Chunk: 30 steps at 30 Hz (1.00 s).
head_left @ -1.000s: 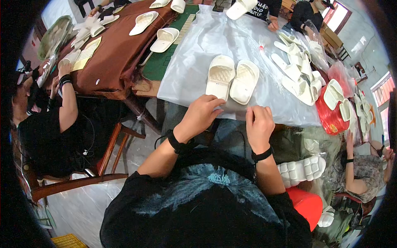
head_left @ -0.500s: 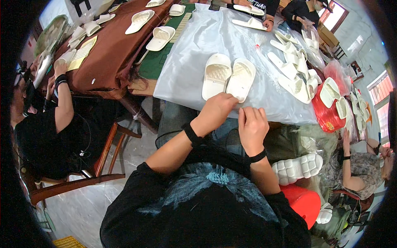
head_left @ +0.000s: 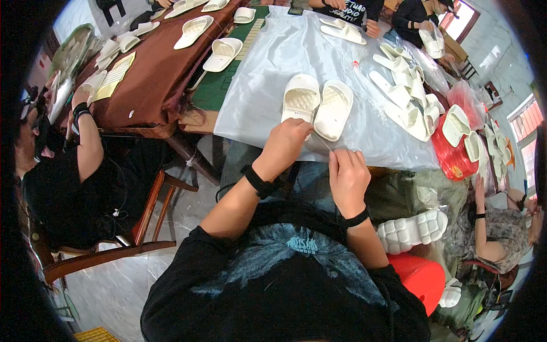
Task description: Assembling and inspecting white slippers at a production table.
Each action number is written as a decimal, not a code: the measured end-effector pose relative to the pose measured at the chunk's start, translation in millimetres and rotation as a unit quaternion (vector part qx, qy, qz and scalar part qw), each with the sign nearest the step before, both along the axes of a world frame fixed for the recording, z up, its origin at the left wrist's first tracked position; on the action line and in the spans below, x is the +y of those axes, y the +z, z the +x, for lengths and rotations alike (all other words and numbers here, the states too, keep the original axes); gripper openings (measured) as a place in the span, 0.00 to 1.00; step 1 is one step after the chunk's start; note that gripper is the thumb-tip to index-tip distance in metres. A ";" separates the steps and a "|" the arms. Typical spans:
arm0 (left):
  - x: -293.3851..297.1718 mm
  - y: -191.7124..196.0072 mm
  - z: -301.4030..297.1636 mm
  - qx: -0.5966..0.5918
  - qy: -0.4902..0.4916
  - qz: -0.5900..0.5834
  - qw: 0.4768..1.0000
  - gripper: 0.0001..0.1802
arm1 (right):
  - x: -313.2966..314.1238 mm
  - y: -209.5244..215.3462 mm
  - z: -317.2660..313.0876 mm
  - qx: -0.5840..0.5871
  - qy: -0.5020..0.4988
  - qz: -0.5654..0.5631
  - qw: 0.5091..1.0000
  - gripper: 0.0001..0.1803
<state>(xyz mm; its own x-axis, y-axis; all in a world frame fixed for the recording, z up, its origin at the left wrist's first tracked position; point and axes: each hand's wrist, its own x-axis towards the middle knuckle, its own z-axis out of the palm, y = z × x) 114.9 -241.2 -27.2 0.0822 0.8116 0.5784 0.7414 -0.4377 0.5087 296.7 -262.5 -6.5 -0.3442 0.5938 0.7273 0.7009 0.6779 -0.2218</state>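
Now the left hand (head_left: 288,139) touches 2 cream slippers (head_left: 317,105) on the clear plastic sheet (head_left: 268,85). Right hand (head_left: 347,174), fingers together, pinches something thin. Small, slow pulls seem best.

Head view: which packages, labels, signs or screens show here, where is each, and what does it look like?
Clear plastic sheet: spread over the table under the cream slippers, pale and shiny.
Red bag: table's right edge, crumpled, holding cream slippers.
Yellow card: on the brown cloth at left, rectangular, printed.
Shirt print: small pale mark on the person's black back.
No screen clearly shows.
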 end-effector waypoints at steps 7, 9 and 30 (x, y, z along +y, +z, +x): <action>12.0 3.3 -2.1 0.018 0.008 0.014 1.000 0.08 | 14.2 0.2 -9.4 -0.005 0.009 0.002 1.000 0.07; 26.0 -1.5 -6.0 0.028 0.009 0.025 0.999 0.10 | 25.1 0.0 -12.9 -0.012 -0.005 -0.009 1.000 0.07; 79.8 -7.7 -27.4 0.136 0.046 -0.043 0.989 0.10 | 39.2 17.8 -25.0 -0.116 -0.014 -0.009 0.993 0.02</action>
<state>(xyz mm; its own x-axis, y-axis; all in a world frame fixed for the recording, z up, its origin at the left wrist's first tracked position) 87.5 -161.4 -34.9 0.1494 0.8679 0.4738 0.8907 -0.3262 0.3167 271.8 -223.3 11.3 -0.4844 0.6184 0.6188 0.7535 0.6543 -0.0640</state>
